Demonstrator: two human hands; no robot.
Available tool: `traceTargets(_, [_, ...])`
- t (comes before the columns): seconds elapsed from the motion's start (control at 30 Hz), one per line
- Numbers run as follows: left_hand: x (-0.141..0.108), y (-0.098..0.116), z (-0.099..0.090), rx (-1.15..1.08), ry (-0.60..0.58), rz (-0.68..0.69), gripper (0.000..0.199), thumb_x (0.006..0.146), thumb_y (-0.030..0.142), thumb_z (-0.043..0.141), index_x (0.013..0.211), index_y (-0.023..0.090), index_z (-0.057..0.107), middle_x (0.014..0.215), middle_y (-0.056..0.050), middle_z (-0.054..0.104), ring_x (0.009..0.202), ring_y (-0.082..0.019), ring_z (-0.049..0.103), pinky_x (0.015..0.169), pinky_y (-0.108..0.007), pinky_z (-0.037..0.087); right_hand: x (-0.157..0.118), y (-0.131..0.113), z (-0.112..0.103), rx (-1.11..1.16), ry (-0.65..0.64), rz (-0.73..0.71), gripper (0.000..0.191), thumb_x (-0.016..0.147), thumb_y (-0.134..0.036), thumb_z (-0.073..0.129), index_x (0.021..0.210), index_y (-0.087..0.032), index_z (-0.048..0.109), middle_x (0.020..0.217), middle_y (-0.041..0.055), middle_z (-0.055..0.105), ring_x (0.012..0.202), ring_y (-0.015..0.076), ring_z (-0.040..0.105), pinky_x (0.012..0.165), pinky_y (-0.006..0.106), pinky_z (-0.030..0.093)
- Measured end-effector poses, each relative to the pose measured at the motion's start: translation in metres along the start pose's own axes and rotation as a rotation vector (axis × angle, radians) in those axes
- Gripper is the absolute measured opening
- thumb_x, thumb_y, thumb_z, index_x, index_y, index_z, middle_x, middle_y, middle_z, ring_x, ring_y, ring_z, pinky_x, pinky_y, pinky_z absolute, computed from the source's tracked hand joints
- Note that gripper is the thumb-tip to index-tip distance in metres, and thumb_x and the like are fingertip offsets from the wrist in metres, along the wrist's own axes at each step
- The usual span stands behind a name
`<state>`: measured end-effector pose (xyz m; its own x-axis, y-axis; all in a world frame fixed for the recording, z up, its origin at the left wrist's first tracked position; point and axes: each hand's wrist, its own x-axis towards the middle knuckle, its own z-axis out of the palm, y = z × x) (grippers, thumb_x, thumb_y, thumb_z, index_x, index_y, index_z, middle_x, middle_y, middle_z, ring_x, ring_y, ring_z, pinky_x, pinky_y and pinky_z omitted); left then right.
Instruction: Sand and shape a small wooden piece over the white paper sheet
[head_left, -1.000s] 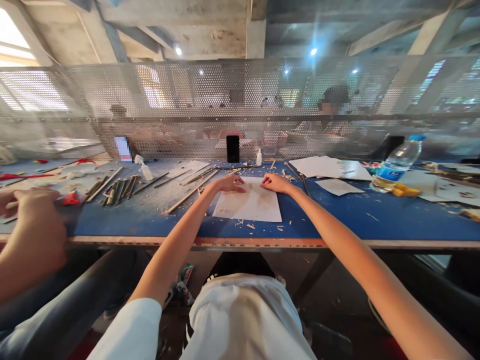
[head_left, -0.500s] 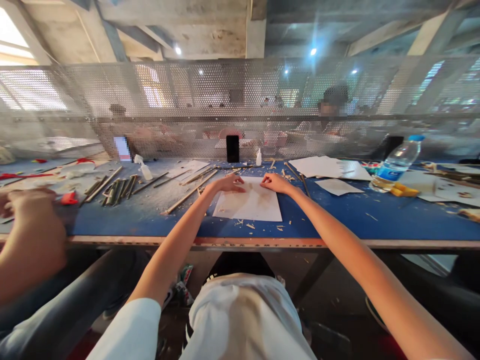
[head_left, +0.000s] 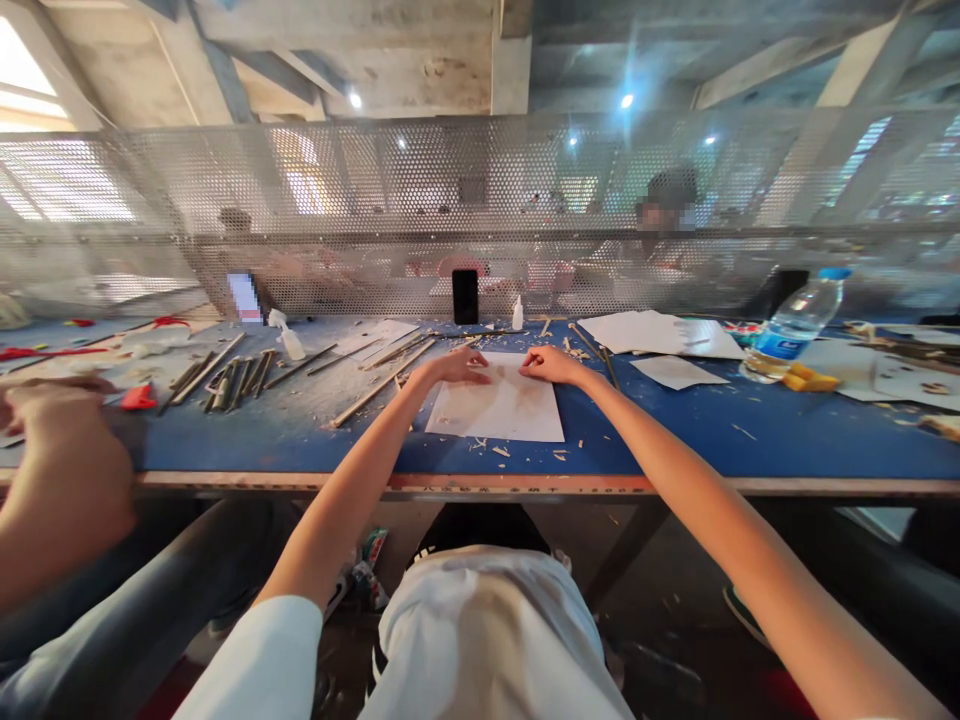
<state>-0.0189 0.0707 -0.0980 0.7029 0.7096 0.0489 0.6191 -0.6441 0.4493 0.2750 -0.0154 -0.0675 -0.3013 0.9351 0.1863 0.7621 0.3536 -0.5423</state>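
Observation:
A sheet of white paper (head_left: pixel 499 415) lies on the blue table directly before me. My left hand (head_left: pixel 463 366) rests over its far left part, fingers stretched out and apart, with nothing visible in them. At the far right part of the sheet, my right hand (head_left: pixel 551 364) has its fingers curled together in a pinch. Whatever they hold, if anything, is too small to make out. Pale wood shavings (head_left: pixel 501 451) are scattered by the near edge of the paper, and a long thin stick (head_left: pixel 382 385) lies left of it.
A black phone (head_left: pixel 465 297) and a small white bottle (head_left: pixel 517 314) stand by the perforated screen (head_left: pixel 420 180). Cut sticks (head_left: pixel 238 380) and a spray bottle (head_left: pixel 288 337) are to the left, near another person's hand (head_left: pixel 56 410). Rightward are papers (head_left: pixel 660 335) and a water bottle (head_left: pixel 795 325).

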Motion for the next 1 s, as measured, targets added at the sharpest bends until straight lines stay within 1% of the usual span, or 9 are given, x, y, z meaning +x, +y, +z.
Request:
traceTargets(0.13, [0.0001, 0.0012, -0.0004, 0.023, 0.016, 0.015, 0.059, 0.087, 0.057, 0.084, 0.137, 0.025, 0.074, 0.138, -0.01, 0.073, 0.125, -0.035, 0.068, 0.104, -0.04, 0.053, -0.001, -0.0039, 0.0019, -0.116, 0.063, 0.005, 0.011, 0.088, -0.03, 0.079, 0.089, -0.019, 0.074, 0.081, 0.003, 0.076, 0.071, 0.0164, 0.064, 0.063, 0.025, 0.04])
traceTargets(0.23, [0.0001, 0.0023, -0.0004, 0.013, 0.004, -0.002, 0.061, 0.087, 0.056, 0.083, 0.138, 0.023, 0.073, 0.141, -0.011, 0.072, 0.126, -0.035, 0.067, 0.105, -0.04, 0.053, -0.0013, -0.0042, 0.0022, -0.093, 0.029, 0.002, 0.009, 0.087, -0.027, 0.078, 0.089, -0.019, 0.073, 0.083, 0.0037, 0.077, 0.073, 0.017, 0.065, 0.064, 0.025, 0.042])
traceTargets(0.33, [-0.0003, 0.0031, -0.0004, 0.0, -0.002, -0.009, 0.061, 0.087, 0.056, 0.083, 0.137, 0.022, 0.073, 0.142, -0.012, 0.071, 0.127, -0.035, 0.067, 0.104, -0.039, 0.053, -0.0017, -0.0034, 0.0015, -0.065, 0.001, 0.001, 0.01, 0.089, -0.028, 0.077, 0.09, -0.019, 0.074, 0.083, 0.004, 0.077, 0.073, 0.0177, 0.066, 0.064, 0.025, 0.043])
traceTargets(0.5, [-0.0022, 0.0054, -0.0014, 0.0, 0.004, 0.01, 0.06, 0.087, 0.056, 0.083, 0.138, 0.024, 0.072, 0.141, -0.011, 0.072, 0.127, -0.034, 0.068, 0.102, -0.038, 0.054, -0.003, -0.0047, -0.0003, -0.129, 0.053, 0.006, 0.008, 0.091, -0.028, 0.076, 0.093, -0.02, 0.076, 0.084, 0.0045, 0.078, 0.075, 0.0185, 0.067, 0.066, 0.026, 0.043])
traceTargets(0.67, [-0.0017, 0.0079, -0.0011, -0.013, -0.016, -0.021, 0.058, 0.089, 0.052, 0.085, 0.136, 0.02, 0.073, 0.142, -0.013, 0.072, 0.13, -0.036, 0.067, 0.106, -0.04, 0.053, -0.0035, -0.0055, -0.0018, -0.054, -0.027, -0.003, 0.008, 0.091, -0.026, 0.076, 0.09, -0.019, 0.075, 0.082, 0.0043, 0.078, 0.072, 0.0178, 0.067, 0.064, 0.025, 0.043])
traceTargets(0.77, [-0.0003, 0.0068, 0.0, -0.013, -0.008, -0.026, 0.057, 0.09, 0.051, 0.085, 0.135, 0.019, 0.072, 0.141, -0.014, 0.072, 0.132, -0.038, 0.066, 0.107, -0.041, 0.053, -0.0036, -0.0059, -0.0003, -0.11, 0.036, 0.0, 0.008, 0.09, -0.028, 0.077, 0.089, -0.02, 0.074, 0.082, 0.004, 0.078, 0.073, 0.0176, 0.067, 0.063, 0.025, 0.042])
traceTargets(0.83, [0.0005, 0.0053, 0.0006, -0.007, -0.006, -0.021, 0.056, 0.09, 0.051, 0.085, 0.135, 0.02, 0.072, 0.141, -0.015, 0.072, 0.132, -0.037, 0.066, 0.107, -0.043, 0.053, -0.004, -0.0065, 0.001, -0.128, 0.059, -0.006, 0.007, 0.089, -0.026, 0.077, 0.089, -0.02, 0.073, 0.082, 0.0034, 0.078, 0.073, 0.0174, 0.067, 0.063, 0.025, 0.042])
traceTargets(0.97, [0.0016, 0.0032, 0.0023, 0.003, -0.004, -0.014, 0.056, 0.089, 0.052, 0.084, 0.135, 0.022, 0.073, 0.14, -0.014, 0.072, 0.132, -0.036, 0.066, 0.108, -0.044, 0.053, -0.0052, -0.0078, 0.0022, -0.042, -0.021, -0.018, 0.007, 0.087, -0.023, 0.077, 0.088, -0.02, 0.071, 0.08, 0.0029, 0.077, 0.072, 0.0173, 0.068, 0.062, 0.024, 0.044])
traceTargets(1.0, [0.0019, 0.0029, 0.0028, 0.005, 0.002, -0.015, 0.056, 0.088, 0.052, 0.084, 0.134, 0.022, 0.073, 0.141, -0.014, 0.072, 0.132, -0.036, 0.066, 0.108, -0.043, 0.053, -0.0054, -0.0082, 0.0022, -0.038, -0.022, -0.016, 0.007, 0.088, -0.024, 0.077, 0.088, -0.02, 0.071, 0.08, 0.003, 0.077, 0.072, 0.0173, 0.068, 0.062, 0.024, 0.044])
